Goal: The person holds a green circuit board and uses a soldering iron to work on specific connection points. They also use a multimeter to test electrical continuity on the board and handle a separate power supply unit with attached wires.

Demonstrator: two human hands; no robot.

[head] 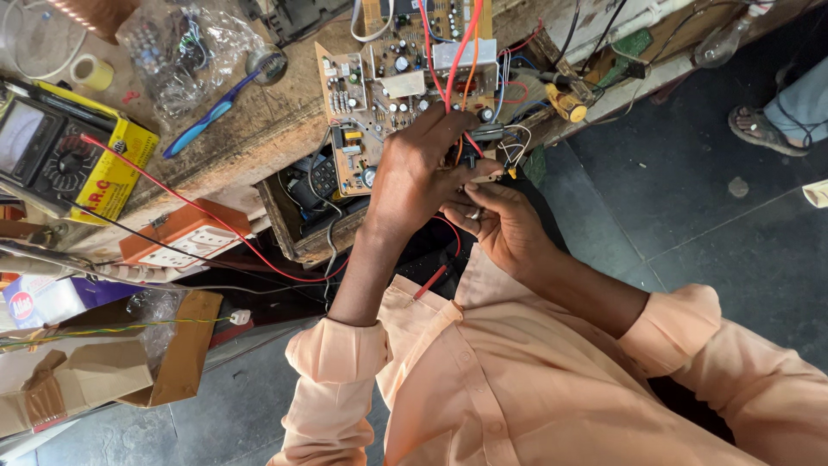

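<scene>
My left hand [423, 168] pinches the red wires [457, 60], which run straight up; my right hand [504, 229] grips a small part [485, 177] just below.

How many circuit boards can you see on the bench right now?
3: a large circuit board at the top, a smaller board to its left, and a small board over the open drawer beside the left hand. Others may be hidden.
</scene>
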